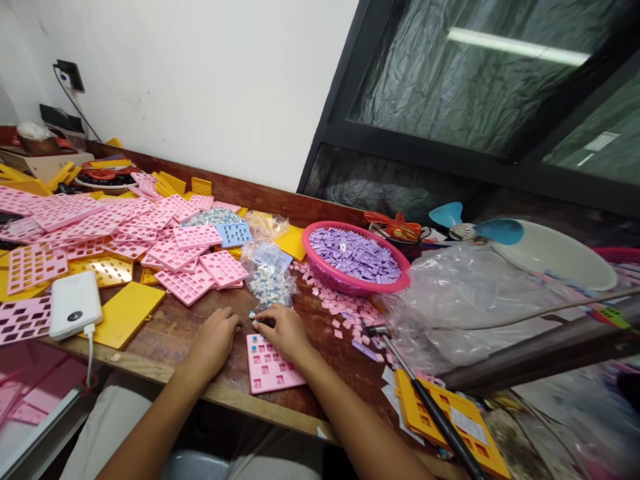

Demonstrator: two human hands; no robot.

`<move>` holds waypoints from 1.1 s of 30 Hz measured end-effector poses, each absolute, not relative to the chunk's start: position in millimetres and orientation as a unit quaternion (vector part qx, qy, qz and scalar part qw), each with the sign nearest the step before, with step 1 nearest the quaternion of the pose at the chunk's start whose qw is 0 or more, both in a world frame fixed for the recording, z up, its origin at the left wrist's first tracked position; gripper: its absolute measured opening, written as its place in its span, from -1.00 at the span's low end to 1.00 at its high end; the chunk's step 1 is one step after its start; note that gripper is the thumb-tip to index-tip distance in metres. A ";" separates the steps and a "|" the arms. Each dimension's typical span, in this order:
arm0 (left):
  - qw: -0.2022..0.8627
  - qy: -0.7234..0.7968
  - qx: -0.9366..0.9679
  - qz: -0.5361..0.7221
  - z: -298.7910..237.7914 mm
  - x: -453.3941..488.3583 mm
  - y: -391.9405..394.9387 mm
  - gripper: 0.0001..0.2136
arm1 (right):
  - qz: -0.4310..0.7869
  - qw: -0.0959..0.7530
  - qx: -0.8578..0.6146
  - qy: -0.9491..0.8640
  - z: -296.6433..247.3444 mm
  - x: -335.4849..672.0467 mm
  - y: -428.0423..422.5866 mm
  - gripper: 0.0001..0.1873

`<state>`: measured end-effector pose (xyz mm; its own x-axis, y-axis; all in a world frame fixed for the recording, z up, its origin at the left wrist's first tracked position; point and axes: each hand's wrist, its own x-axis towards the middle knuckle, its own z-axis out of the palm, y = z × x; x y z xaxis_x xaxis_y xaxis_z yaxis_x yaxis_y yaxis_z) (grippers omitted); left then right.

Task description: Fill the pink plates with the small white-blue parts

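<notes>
A pink plastic grid plate [273, 370] lies on the wooden table [180, 333] near its front edge. My right hand [281, 330] rests on the plate's top end with its fingers curled in a pinch on a small piece I cannot make out. My left hand [214, 340] lies just left of the plate, knuckles up and fingers curled under. A clear bag of small blue-and-white pieces [267, 277] sits just behind both hands.
Pink grid plates [187, 267] and yellow plates [123, 313] cover the left. A white power bank [75, 303] with cable lies front left. A pink basket [395, 285] holds purple squares. Loose pink pieces [345, 307], a crumpled plastic sheet [450, 300], a white bowl [555, 253].
</notes>
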<state>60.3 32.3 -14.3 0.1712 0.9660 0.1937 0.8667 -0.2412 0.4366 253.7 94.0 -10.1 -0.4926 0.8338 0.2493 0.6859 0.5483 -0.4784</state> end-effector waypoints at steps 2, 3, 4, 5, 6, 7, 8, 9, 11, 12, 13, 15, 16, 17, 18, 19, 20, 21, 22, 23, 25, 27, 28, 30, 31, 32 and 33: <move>0.141 0.601 0.749 0.239 -13.6 58.7 32.1 -0.75 | 0.151 0.235 -0.450 -0.848 -10.7 253.6 94.7 -0.85; 0.154 0.595 0.748 0.251 -12.9 57.9 31.8 -0.75 | 0.149 0.238 -0.447 -0.849 -10.8 253.4 95.2 -0.86; 0.165 0.588 0.747 0.263 -11.8 57.5 31.2 -0.76 | 0.151 0.240 -0.442 -0.851 -10.5 253.5 95.7 -0.87; 0.175 0.580 0.746 0.277 -10.3 57.5 30.0 -0.76 | 0.158 0.242 -0.434 -0.853 -9.5 254.1 96.2 -0.88; 0.182 0.572 0.745 0.291 -8.2 58.1 28.1 -0.75 | 0.168 0.246 -0.427 -0.854 -7.7 255.7 96.9 -0.88; 0.188 0.562 0.745 0.308 -5.6 59.3 25.6 -0.74 | 0.178 0.250 -0.421 -0.853 -5.1 258.4 97.7 -0.88; 0.192 0.551 0.745 0.325 -2.5 61.2 22.3 -0.74 | 0.188 0.255 -0.418 -0.851 -1.5 262.6 98.4 -0.88; 0.197 0.538 0.745 0.340 1.0 63.7 18.5 -0.73 | 0.195 0.259 -0.414 -0.850 2.9 268.3 99.1 -0.87; 0.210 0.512 0.752 0.357 7.6 70.3 10.3 -0.73 | 0.204 0.256 -0.402 -0.855 12.7 282.9 100.2 -0.86; 0.215 0.501 0.758 0.357 10.1 74.1 6.4 -0.74 | 0.210 0.244 -0.391 -0.862 17.5 291.0 100.6 -0.86; 0.217 0.495 0.765 0.352 11.7 78.1 3.3 -0.75 | 0.218 0.225 -0.377 -0.872 21.6 298.7 100.8 -0.87; 0.204 0.497 0.774 0.334 11.5 85.4 -0.2 -0.80 | 0.238 0.176 -0.347 -0.890 27.0 310.7 101.2 -0.87; 0.191 0.506 0.777 0.324 10.0 88.4 -0.4 -0.83 | 0.245 0.157 -0.336 -0.896 28.1 314.4 101.3 -0.86; 0.176 0.518 0.777 0.312 8.1 90.8 0.2 -0.86 | 0.248 0.144 -0.329 -0.900 28.5 316.4 101.3 -0.86; 0.161 0.531 0.776 0.299 6.0 92.8 1.5 -0.89 | 0.248 0.136 -0.325 -0.902 28.4 317.0 101.2 -0.85; 0.148 0.545 0.774 0.286 4.0 94.3 3.0 -0.92 | 0.243 0.133 -0.324 -0.905 28.1 316.5 100.8 -0.85; 0.138 0.557 0.773 0.272 2.6 95.7 4.5 -0.94 | 0.236 0.130 -0.324 -0.907 28.0 315.2 100.2 -0.86; 0.130 0.566 0.771 0.260 1.8 97.0 5.7 -0.95 | 0.227 0.127 -0.324 -0.910 28.2 313.8 99.2 -0.86; 0.122 0.575 0.770 0.249 1.6 98.4 6.6 -0.94 | 0.218 0.123 -0.325 -0.912 28.6 312.3 98.0 -0.87; 0.114 0.583 0.768 0.239 1.9 100.0 7.1 -0.94 | 0.208 0.121 -0.328 -0.914 29.3 311.0 96.6 -0.88; 0.094 0.595 0.766 0.224 3.5 103.4 7.0 -0.94 | 0.192 0.118 -0.336 -0.915 30.4 308.9 93.8 -0.87; 0.076 0.602 0.767 0.208 4.9 106.3 6.1 -0.95 | 0.180 0.116 -0.345 -0.914 29.8 306.6 91.4 -0.86; 0.071 0.604 0.768 0.201 5.2 107.0 5.8 -0.95 | 0.175 0.115 -0.346 -0.914 28.5 305.1 90.2 -0.86; 0.070 0.607 0.768 0.191 4.5 106.5 5.7 -0.95 | 0.165 0.119 -0.342 -0.917 24.4 301.1 87.8 -0.85; 0.074 0.610 0.766 0.189 3.8 105.1 5.9 -0.95 | 0.162 0.125 -0.337 -0.919 22.0 298.8 86.3 -0.85; 0.080 0.615 0.761 0.189 3.1 102.8 6.3 -0.95 | 0.164 0.132 -0.331 -0.920 19.7 296.6 84.8 -0.84; 0.088 0.621 0.755 0.189 2.7 99.6 6.7 -0.94 | 0.170 0.141 -0.325 -0.920 17.9 294.5 83.3 -0.84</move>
